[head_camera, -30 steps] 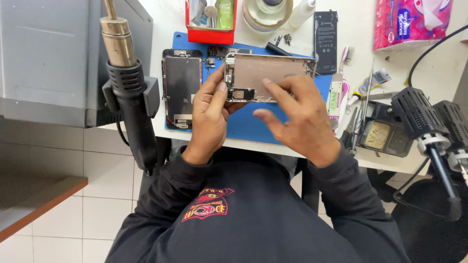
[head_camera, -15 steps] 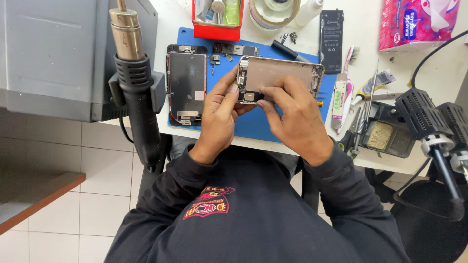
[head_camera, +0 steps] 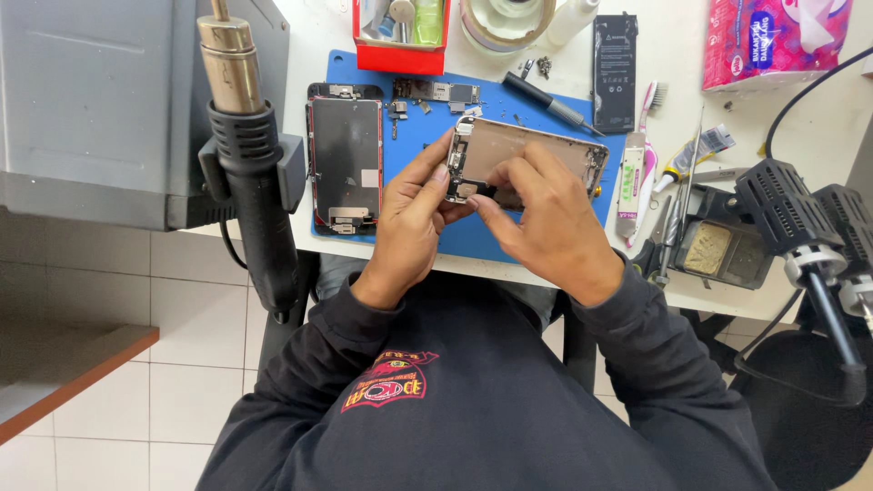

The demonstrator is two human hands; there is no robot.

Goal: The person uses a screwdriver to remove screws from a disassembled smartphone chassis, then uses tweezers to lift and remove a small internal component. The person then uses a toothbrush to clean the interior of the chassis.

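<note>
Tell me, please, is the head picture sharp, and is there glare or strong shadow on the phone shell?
Head view: even, soft light; the left hand, right hand and phone shell look sharp; no strong glare or hard shadow on it; only the hot-air gun nozzle shines.

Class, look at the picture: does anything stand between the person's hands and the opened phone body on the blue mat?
Nothing visible does. The left hand grips the phone body at its left end, and the right hand has its fingertips on the same end. The screen lies apart, to the left on the mat.
</note>
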